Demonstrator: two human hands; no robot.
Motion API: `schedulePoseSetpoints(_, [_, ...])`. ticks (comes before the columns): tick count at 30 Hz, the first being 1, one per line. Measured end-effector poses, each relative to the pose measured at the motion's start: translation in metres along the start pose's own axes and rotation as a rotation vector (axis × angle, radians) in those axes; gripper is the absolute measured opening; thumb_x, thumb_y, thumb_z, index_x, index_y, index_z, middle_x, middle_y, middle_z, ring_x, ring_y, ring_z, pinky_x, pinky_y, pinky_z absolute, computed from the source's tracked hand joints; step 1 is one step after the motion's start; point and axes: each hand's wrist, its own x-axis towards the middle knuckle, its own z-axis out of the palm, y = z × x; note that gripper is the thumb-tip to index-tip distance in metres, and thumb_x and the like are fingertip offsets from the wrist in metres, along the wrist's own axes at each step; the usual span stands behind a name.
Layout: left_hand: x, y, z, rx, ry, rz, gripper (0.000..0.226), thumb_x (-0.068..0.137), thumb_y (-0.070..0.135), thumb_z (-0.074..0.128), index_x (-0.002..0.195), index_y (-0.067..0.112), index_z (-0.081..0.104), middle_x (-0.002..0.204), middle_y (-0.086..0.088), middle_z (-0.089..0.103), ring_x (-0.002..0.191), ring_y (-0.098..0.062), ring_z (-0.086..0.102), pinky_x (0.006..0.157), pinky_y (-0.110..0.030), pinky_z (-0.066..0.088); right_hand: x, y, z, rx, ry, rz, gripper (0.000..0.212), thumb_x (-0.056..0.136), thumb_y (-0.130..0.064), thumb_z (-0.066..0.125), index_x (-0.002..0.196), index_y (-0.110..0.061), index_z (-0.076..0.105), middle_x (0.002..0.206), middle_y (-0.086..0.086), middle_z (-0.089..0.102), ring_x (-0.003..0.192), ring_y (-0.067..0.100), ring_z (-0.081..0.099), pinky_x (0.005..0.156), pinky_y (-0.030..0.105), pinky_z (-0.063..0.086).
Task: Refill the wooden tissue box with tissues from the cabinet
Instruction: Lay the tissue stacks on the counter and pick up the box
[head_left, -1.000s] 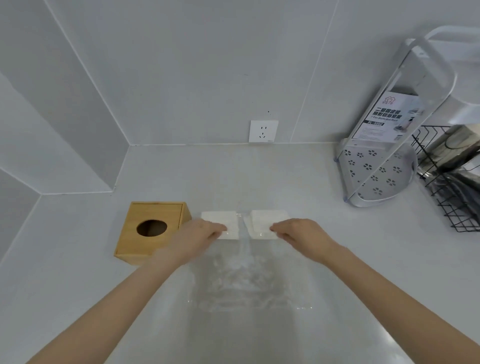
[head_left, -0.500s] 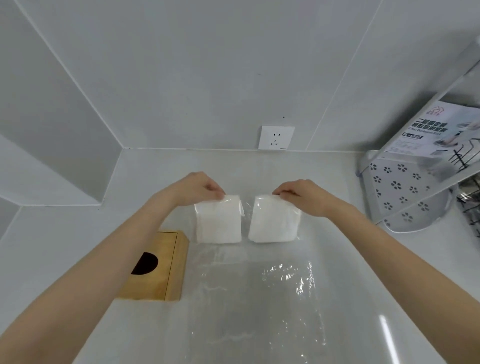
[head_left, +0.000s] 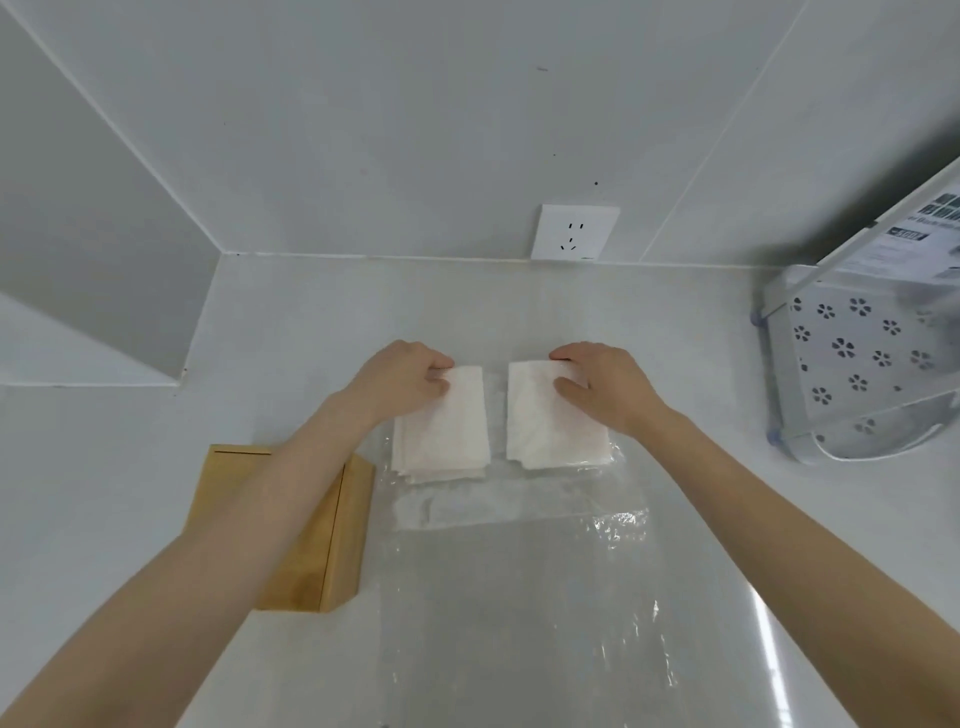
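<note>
Two white stacks of tissues are held up side by side over the counter. My left hand (head_left: 402, 376) pinches the top edge of the left tissue stack (head_left: 447, 423). My right hand (head_left: 605, 382) grips the top of the right tissue stack (head_left: 548, 426). Below them a clear plastic wrapper (head_left: 524, 587) hangs down and spreads toward me. The wooden tissue box (head_left: 317, 525) sits on the counter at the left, mostly hidden under my left forearm; its round hole is covered.
A white wall socket (head_left: 574, 232) sits on the back wall just above the grey counter (head_left: 311, 322). A white perforated plastic rack (head_left: 857, 364) with a printed label stands at the right edge. Tiled walls close in the corner at left.
Both hands have lifted the two tissue stacks up off the counter and toward the wall, the wrapper trailing below. The view has shifted, so the wooden box now lies under my left forearm.
</note>
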Motion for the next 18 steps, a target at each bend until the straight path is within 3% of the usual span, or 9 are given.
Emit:
schedulePoseSetpoints(2, [-0.003, 0.001, 0.007, 0.100, -0.017, -0.027, 0.005, 0.091, 0.014, 0.047, 0.088, 0.010, 0.048, 0.095, -0.010, 0.055, 0.098, -0.024, 0.057, 0.081, -0.028, 0.040, -0.002, 0.001, 0.005, -0.047, 0.033, -0.020, 0.036, 0.089, -0.017, 0.051, 0.124, -0.012, 0.055, 0.123, 0.008, 0.062, 0.111, 0.028, 0.055, 0.098, 0.034, 0.035])
schedulePoseSetpoints(3, [-0.005, 0.002, 0.009, 0.121, -0.010, -0.029, 0.016, 0.092, 0.015, 0.045, 0.100, 0.003, 0.053, 0.106, -0.012, 0.058, 0.105, -0.028, 0.055, 0.086, -0.032, 0.043, -0.003, 0.001, 0.007, -0.060, 0.040, -0.021, 0.037, 0.090, -0.017, 0.050, 0.126, -0.012, 0.053, 0.126, 0.008, 0.061, 0.115, 0.028, 0.054, 0.100, 0.034, 0.033])
schedulePoseSetpoints(5, [-0.011, 0.008, 0.008, 0.161, -0.018, -0.019, 0.034, 0.094, 0.016, 0.042, 0.125, 0.004, 0.048, 0.127, -0.013, 0.054, 0.113, -0.029, 0.051, 0.094, -0.037, 0.040, -0.008, -0.001, 0.008, -0.088, 0.047, -0.015, 0.040, 0.092, -0.018, 0.047, 0.132, -0.012, 0.048, 0.134, 0.008, 0.055, 0.124, 0.026, 0.048, 0.106, 0.034, 0.029])
schedulePoseSetpoints(9, [-0.027, 0.014, 0.001, 0.154, 0.010, -0.010, 0.046, 0.098, 0.022, 0.038, 0.141, 0.009, 0.030, 0.149, -0.010, 0.032, 0.135, -0.023, 0.032, 0.110, -0.032, 0.022, -0.022, -0.017, -0.003, -0.065, 0.070, -0.021, 0.044, 0.095, -0.018, 0.043, 0.138, -0.011, 0.039, 0.143, 0.009, 0.045, 0.134, 0.024, 0.037, 0.110, 0.033, 0.024])
schedulePoseSetpoints(12, [-0.048, 0.019, -0.010, 0.014, 0.086, 0.008, 0.046, 0.097, 0.024, 0.041, 0.141, 0.013, 0.033, 0.148, -0.006, 0.035, 0.136, -0.019, 0.032, 0.111, -0.028, 0.022, -0.037, -0.036, -0.015, -0.022, 0.078, -0.027, 0.043, 0.096, -0.021, 0.042, 0.138, -0.013, 0.039, 0.143, 0.007, 0.045, 0.134, 0.022, 0.037, 0.108, 0.032, 0.027])
schedulePoseSetpoints(18, [-0.110, 0.036, -0.036, -0.154, 0.188, 0.068, 0.039, 0.095, 0.026, 0.045, 0.132, 0.015, 0.048, 0.139, -0.002, 0.049, 0.129, -0.013, 0.042, 0.099, -0.016, 0.027, -0.072, -0.090, -0.043, 0.106, 0.167, -0.022, 0.037, 0.097, -0.026, 0.041, 0.131, -0.016, 0.048, 0.132, 0.003, 0.056, 0.122, 0.022, 0.050, 0.099, 0.038, 0.041])
